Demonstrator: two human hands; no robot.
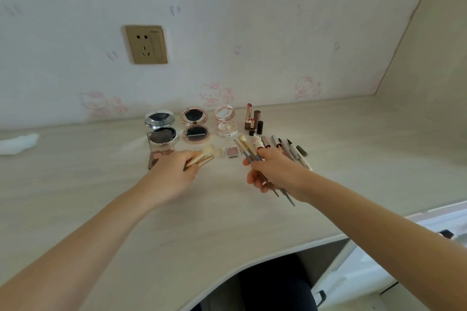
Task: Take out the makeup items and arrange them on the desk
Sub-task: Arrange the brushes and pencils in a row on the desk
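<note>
My left hand grips a few gold-handled makeup brushes with fluffy tips pointing right. My right hand holds a bunch of grey-handled brushes, tips up toward the wall. Along the back of the desk stand three open compacts: silver, rose-gold and pink-white. Lipsticks stand to their right. An eyeshadow palette lies by my left hand, a small pink square pot between my hands, and several pencils and pens behind my right hand.
A pale wood desk meets a wall with a gold socket. A white crumpled cloth lies at the far left. The desk's curved front edge runs bottom right, with white drawers beyond it.
</note>
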